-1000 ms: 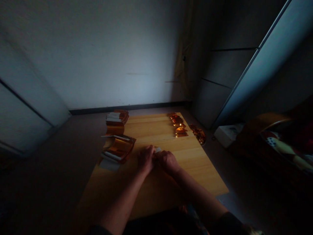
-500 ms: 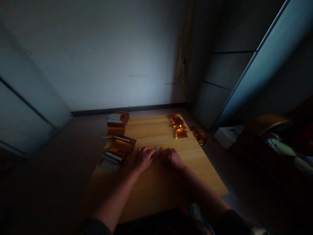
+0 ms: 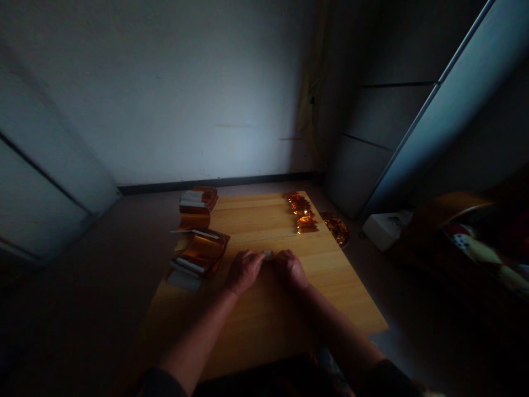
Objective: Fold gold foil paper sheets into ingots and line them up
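Note:
Near the middle of the wooden table, both hands meet over a small piece of foil paper, of which a pale strip shows between them. My left hand has its fingers closed on the left end of this piece. On the right end, my right hand is closed too, its fingertips mostly hidden. Left of my left hand lies a stack of copper-gold foil sheets with pale edges, and a pale sheet sits in front of it.
Another foil stack lies at the table's far left corner. A row of folded shiny gold foil pieces runs along the far right. Beyond the right edge, more gold foil pieces sit lower down, near a white box.
The gold part of the foil piece that showed between my hands is now out of sight, leaving only a narrow pale strip. Both hands stay at nearly the same spot.

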`<state>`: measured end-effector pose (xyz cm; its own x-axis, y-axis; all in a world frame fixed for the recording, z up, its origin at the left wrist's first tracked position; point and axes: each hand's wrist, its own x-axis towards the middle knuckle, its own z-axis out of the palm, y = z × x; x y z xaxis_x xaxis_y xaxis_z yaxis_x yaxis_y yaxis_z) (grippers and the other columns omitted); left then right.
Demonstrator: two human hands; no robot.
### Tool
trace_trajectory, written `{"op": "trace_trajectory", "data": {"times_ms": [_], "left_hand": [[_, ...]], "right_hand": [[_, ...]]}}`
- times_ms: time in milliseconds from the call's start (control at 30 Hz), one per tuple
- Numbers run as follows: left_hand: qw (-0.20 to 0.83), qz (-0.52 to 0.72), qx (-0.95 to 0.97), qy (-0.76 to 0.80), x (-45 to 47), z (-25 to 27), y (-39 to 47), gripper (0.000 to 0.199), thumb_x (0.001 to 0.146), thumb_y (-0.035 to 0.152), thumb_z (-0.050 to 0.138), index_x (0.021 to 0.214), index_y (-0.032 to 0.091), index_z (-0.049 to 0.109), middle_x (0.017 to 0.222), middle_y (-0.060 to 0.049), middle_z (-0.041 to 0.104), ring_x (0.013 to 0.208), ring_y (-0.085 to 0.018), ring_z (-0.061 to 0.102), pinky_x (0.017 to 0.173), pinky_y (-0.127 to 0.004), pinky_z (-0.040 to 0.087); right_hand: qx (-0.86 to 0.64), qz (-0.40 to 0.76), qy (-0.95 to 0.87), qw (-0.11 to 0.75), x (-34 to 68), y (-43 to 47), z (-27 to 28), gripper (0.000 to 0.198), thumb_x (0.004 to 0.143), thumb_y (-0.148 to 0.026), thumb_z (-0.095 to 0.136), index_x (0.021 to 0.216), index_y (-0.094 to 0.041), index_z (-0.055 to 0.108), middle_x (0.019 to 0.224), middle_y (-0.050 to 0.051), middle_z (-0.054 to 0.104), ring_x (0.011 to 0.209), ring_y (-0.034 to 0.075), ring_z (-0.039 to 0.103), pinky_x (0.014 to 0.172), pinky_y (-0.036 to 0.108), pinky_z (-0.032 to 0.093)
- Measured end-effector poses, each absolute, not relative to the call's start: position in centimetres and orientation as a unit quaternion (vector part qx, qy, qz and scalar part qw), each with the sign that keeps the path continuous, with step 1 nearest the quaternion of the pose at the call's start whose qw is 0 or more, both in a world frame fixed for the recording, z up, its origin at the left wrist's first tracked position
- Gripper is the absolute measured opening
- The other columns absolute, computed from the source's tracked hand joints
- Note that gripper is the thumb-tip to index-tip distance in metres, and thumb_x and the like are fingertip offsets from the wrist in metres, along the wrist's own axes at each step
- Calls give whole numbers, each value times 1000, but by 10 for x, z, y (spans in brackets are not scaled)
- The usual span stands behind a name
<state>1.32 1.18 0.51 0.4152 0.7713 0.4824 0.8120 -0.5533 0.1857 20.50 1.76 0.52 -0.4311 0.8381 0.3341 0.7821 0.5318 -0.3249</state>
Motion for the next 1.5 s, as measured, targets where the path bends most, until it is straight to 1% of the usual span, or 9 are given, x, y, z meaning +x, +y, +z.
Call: {"op": "trace_trajectory", "data": {"times_ms": [100,200,367,567,700,800,1100,1300,1500], "left_hand": [[-38,-293,-797,-527,16,4,13,24,83,11,49,99,22,64,91,-5,68,86,-17,59,81,-31,45],[-111,-307,-742,-586,18,4,16,23,81,10,51,94,22,65,90,-3,68,85,-15,60,80,-29,47],[-155,-305,-693,-635,25,5,21,20,81,13,52,92,21,66,91,-3,69,86,-15,61,80,-28,46],[-117,-298,-682,-657,34,6,21,21,82,14,52,95,21,67,94,-3,71,88,-16,62,82,-29,45],[-96,-312,-690,-646,36,5,19,23,80,11,52,96,21,67,94,-4,72,88,-19,63,83,-33,46],[-97,-331,-693,-633,36,6,18,26,79,9,51,98,21,65,96,-5,71,89,-18,63,83,-33,47],[-58,-274,-724,-630,35,9,20,21,81,12,51,90,20,68,90,-5,70,86,-19,62,80,-31,45],[-64,-283,-742,-604,33,7,21,23,82,11,49,89,20,69,91,-4,69,87,-16,61,80,-28,45],[-51,-279,-743,-606,34,8,19,19,83,17,51,87,20,69,91,-4,68,86,-17,60,79,-29,44]], "right_hand": [[-511,73,-833,202,208,21,6,21,91,-18,48,89,-20,69,83,4,62,80,15,52,73,23,39],[-545,83,-818,164,206,20,11,22,91,-18,47,94,-24,68,88,4,63,83,15,53,73,22,38],[-634,69,-756,147,189,12,22,23,93,-20,43,104,-24,62,95,4,64,89,17,53,73,25,36],[-677,50,-719,150,177,8,22,18,94,-20,40,99,-19,58,93,7,65,88,18,55,73,28,35],[-673,48,-723,149,179,10,20,17,94,-17,40,96,-19,57,90,7,64,85,19,55,70,28,34],[-673,37,-724,148,178,10,19,16,93,-15,40,94,-19,56,89,7,64,83,19,55,67,29,33],[-662,36,-733,154,177,10,16,15,91,-14,42,94,-20,55,89,6,62,82,19,53,68,28,32],[-665,28,-731,150,177,10,15,16,90,-11,43,94,-19,56,88,7,62,81,19,53,68,29,33],[-656,26,-737,158,181,11,15,14,89,-12,45,89,-18,58,88,6,61,79,17,53,67,27,34]]}}
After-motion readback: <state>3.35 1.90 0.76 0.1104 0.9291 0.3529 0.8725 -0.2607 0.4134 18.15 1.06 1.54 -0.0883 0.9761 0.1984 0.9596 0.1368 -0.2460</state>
